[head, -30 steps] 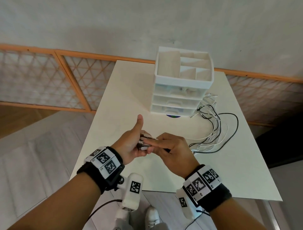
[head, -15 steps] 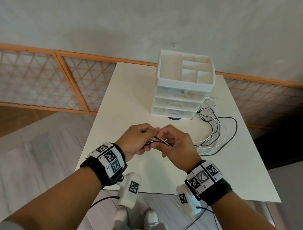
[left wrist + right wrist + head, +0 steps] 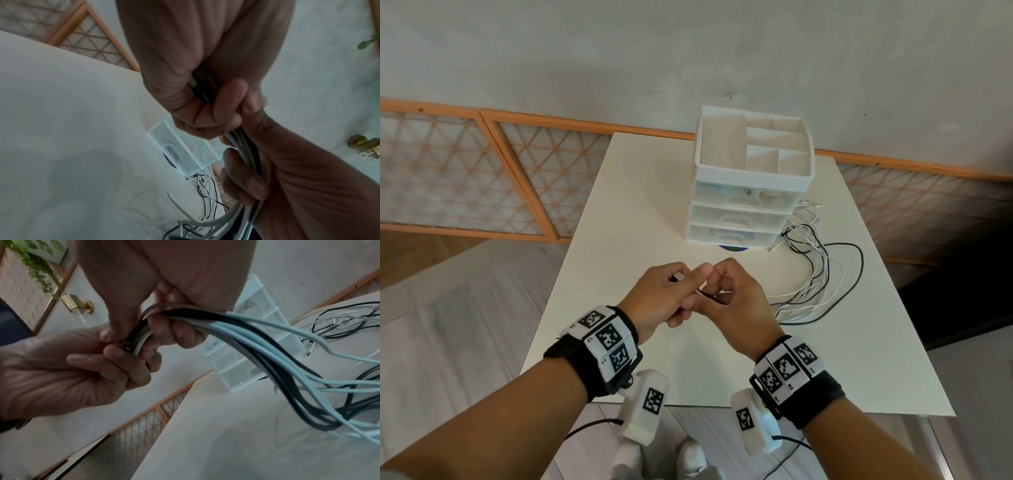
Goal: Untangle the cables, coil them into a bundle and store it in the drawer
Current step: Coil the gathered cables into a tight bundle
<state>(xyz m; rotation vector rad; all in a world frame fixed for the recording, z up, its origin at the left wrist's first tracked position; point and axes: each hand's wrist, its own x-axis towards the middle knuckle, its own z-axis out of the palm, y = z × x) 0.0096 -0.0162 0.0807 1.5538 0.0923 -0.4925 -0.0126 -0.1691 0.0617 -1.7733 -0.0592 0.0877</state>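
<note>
We see smooth, round-sheathed cables [image 3: 257,344], some pale white and some matte black, gathered side by side into a flat band that passes through both fists above the white table [image 3: 619,212]. The left hand [image 3: 664,298] curls its fingers round the band's end, thumb raised against the right hand [image 3: 736,301], whose fingers also wrap the strands. From the head view only a short dark stretch of cable shows between the knuckles; the right wrist view reveals the whole band bending out of the fist and fanning toward the table, and what may be a small metal plug tip at the left fingertips, though it is blurred. The left wrist view shows the strands running down under the right palm to a loose tangle [image 3: 205,194] on the tabletop. That tangle lies just right of the drawer unit [image 3: 750,212], a boxy translucent white plastic stack with three closed drawers and a partitioned open tray on top. A dark round shape peeks from under its front edge.
</note>
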